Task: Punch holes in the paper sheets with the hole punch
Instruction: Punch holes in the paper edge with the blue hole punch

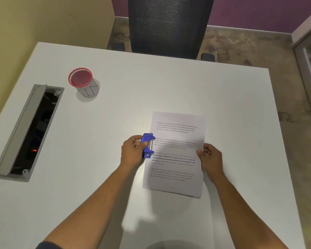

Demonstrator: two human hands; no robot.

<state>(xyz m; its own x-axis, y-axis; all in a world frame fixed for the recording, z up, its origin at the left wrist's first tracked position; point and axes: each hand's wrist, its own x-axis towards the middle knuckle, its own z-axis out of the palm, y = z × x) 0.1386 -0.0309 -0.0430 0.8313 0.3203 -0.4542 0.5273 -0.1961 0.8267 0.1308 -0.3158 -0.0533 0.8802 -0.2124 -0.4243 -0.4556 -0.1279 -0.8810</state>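
We see two bare forearms reaching in from the bottom edge, with no watch, ring or bracelet showing on either wrist. The left hand (133,151) and right hand (211,159) are ungloved. A dark sleeve edge (43,245) shows at the left arm's upper end.

Head view, steeply down at table (169,83)

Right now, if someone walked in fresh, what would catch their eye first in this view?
Probably the blue hole punch, gripped in the left hand at the left edge of the printed paper sheet in the middle of the white desk; the right hand holds the sheet's opposite edge. Next, the red-rimmed mesh cup at far left, beside an open cable tray.
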